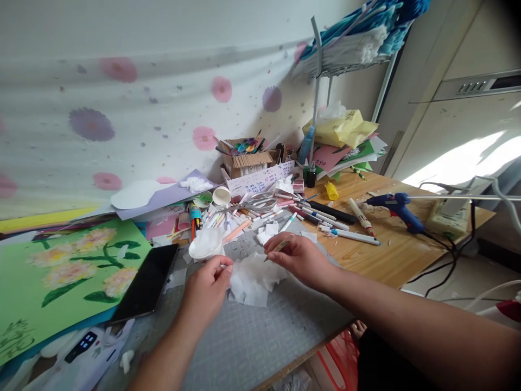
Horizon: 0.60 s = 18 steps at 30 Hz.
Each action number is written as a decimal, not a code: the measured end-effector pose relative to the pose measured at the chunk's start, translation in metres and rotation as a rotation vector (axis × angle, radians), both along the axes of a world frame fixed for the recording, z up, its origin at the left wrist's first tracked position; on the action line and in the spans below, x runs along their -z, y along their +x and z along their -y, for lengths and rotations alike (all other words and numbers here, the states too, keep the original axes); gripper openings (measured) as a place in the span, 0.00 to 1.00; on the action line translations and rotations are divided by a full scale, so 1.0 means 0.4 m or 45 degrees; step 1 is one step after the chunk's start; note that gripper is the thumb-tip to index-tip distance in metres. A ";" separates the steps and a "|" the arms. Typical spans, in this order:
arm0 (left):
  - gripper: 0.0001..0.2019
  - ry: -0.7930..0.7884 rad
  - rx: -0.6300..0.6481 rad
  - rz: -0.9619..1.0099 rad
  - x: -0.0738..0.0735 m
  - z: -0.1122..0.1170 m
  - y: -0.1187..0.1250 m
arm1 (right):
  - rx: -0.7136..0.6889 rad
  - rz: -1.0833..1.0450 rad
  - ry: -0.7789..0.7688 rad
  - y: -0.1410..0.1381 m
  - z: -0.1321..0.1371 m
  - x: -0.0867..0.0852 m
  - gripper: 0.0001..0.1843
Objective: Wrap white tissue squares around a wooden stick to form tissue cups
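Several crumpled, thin white tissue pieces lie on the grey cutting mat between my hands. My left hand is closed in a pinch of thumb and forefinger at their left edge, seemingly on the tissue. Above their right side, my right hand grips a slim tool with a pointed tip; the tip points down toward the tissue, and the fingers cover part of the tool. Just behind my left hand stands a white paper cup with pale contents.
Markers and paper scraps are heaped behind my hands. A black phone and a green flower picture lie left. To the right are a blue glue gun and cables. A cardboard box and a shelf rack stand behind.
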<state>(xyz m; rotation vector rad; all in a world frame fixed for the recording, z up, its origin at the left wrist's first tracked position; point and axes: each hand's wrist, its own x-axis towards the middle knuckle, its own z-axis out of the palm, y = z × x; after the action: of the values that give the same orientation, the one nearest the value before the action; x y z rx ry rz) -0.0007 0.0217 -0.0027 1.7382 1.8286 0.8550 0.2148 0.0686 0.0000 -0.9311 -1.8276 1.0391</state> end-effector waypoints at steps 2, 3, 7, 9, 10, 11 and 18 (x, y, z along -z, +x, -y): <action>0.08 0.059 -0.011 -0.062 -0.013 0.006 0.007 | 0.054 -0.008 0.001 0.015 -0.017 -0.001 0.03; 0.08 0.087 0.000 -0.094 -0.023 0.010 0.014 | 0.081 -0.009 0.001 0.025 -0.026 0.000 0.04; 0.08 0.211 0.223 -0.221 -0.069 0.031 0.068 | 0.191 0.012 0.013 0.075 -0.066 0.005 0.09; 0.10 0.322 0.462 -0.437 -0.076 0.043 0.099 | 0.226 0.046 0.028 0.093 -0.089 0.010 0.11; 0.11 0.365 0.531 -0.496 -0.072 0.048 0.111 | 0.235 0.070 0.044 0.097 -0.101 0.012 0.12; 0.11 0.401 0.582 -0.529 -0.065 0.052 0.120 | 0.234 0.098 0.068 0.100 -0.112 0.015 0.12; 0.10 0.693 0.635 -0.364 0.034 0.058 0.095 | 0.028 0.275 0.310 0.082 -0.166 0.035 0.04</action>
<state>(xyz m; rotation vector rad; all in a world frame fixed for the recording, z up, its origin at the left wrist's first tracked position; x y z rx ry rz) 0.0373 -0.0015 -0.0163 2.6245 1.2671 0.9812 0.2476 0.1352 -0.0139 -0.9402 -2.0623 0.7039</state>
